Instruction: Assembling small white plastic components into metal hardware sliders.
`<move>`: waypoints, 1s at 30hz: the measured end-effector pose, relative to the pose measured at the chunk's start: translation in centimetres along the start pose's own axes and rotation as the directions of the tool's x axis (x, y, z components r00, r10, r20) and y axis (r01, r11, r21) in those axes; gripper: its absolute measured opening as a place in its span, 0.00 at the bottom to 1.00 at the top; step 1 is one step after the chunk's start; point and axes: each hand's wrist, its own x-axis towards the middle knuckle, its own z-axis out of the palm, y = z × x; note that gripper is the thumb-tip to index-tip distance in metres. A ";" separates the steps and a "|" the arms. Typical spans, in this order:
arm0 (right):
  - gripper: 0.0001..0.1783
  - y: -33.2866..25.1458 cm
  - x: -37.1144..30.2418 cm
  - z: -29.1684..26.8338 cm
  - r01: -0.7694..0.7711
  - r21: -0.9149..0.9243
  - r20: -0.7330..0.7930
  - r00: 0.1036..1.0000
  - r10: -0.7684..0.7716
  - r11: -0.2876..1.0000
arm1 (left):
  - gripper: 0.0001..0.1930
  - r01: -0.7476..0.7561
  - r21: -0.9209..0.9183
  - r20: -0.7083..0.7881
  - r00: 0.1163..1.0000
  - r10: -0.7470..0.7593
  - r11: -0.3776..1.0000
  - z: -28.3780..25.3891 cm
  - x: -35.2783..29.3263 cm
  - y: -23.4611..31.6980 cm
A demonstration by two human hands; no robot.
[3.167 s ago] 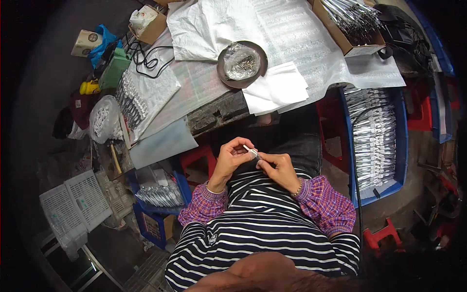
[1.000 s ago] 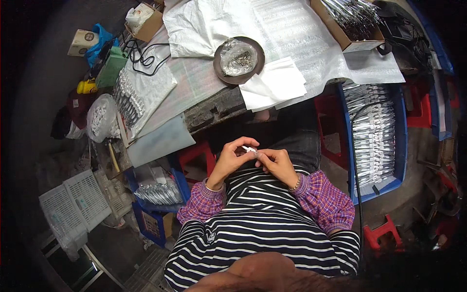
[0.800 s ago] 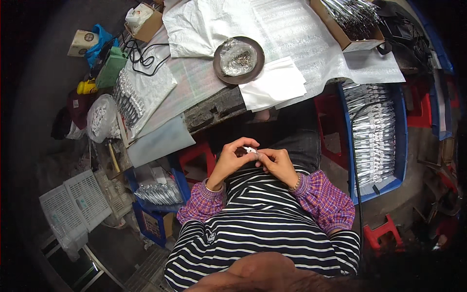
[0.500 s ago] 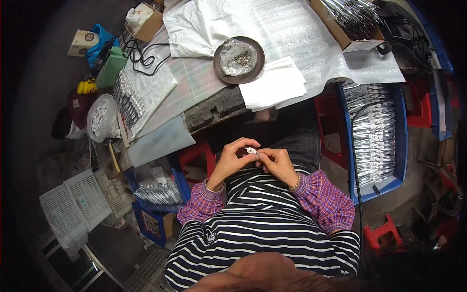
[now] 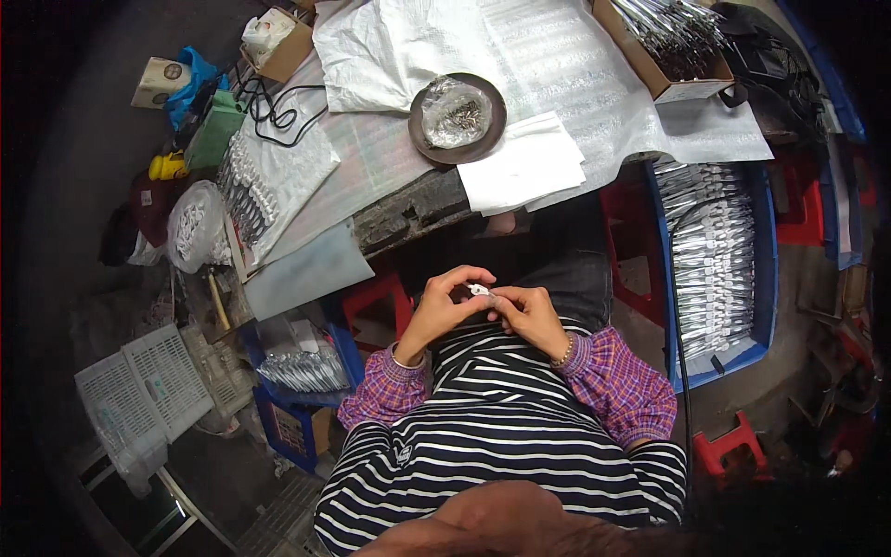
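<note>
Over my lap, a small white piece (image 5: 479, 290) sits between my two hands; its exact kind is too small to tell. My left hand (image 5: 445, 304) pinches it between thumb and curled fingers. From the other side my right hand (image 5: 527, 314) grips its right end, fingertips pressed together and partly hidden. On the table beyond my hands stands a dark round dish (image 5: 486, 147), holding a clear plastic bag (image 5: 455, 111) of small metal parts. White paper sheets (image 5: 520, 172) lie beside the dish at the table's near edge.
At the right stands a blue crate (image 5: 770, 278) packed with rows of metal rods with white ends. A cardboard box (image 5: 682, 90) of similar rods sits on the table. At left are a bag of white parts (image 5: 193, 227), a grey plastic basket (image 5: 144, 395) and a red stool (image 5: 380, 306).
The hands stay in nearly the same place, still closed on the small white piece. Only a slight shift of the fingers shows.
</note>
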 end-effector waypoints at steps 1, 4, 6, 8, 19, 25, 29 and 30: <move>0.13 0.1 0.0 0.0 0.003 0.000 0.000 1.000 -0.003 1.000 | 0.14 0.002 0.012 -0.007 1.000 -0.002 1.000 0.0 0.0 0.1; 0.13 0.2 0.0 0.1 -0.002 0.041 -0.008 1.000 0.002 0.999 | 0.16 -0.186 0.167 -0.042 0.980 0.196 0.968 -0.1 0.0 0.9; 0.14 0.0 0.0 0.0 -0.034 0.026 0.022 0.999 0.034 0.999 | 0.16 -0.248 0.253 -0.066 0.960 0.272 0.935 0.0 0.1 1.5; 0.14 -0.1 0.0 0.0 -0.024 0.041 0.033 0.999 0.022 0.999 | 0.15 -0.303 0.339 -0.083 0.933 0.349 0.891 -0.1 0.1 2.4; 0.13 -0.1 -0.4 -0.3 -0.027 0.023 0.025 0.999 0.027 0.999 | 0.10 -0.438 0.699 -0.108 0.716 0.690 0.565 -5.8 8.9 11.7; 0.13 -0.1 -0.6 -0.6 -0.004 0.087 -0.001 1.000 0.004 0.996 | 0.11 -0.320 0.839 -0.084 0.723 0.686 0.441 -6.6 14.3 10.4; 0.13 0.1 -0.5 -0.8 0.010 0.065 0.003 1.000 -0.010 0.998 | 0.08 -0.332 0.814 -0.091 0.738 0.669 0.477 -6.8 14.6 10.5; 0.13 0.1 -0.4 -0.8 0.015 0.062 0.003 1.000 -0.015 0.998 | 0.07 -0.349 0.784 -0.089 0.755 0.650 0.513 -6.9 14.8 10.7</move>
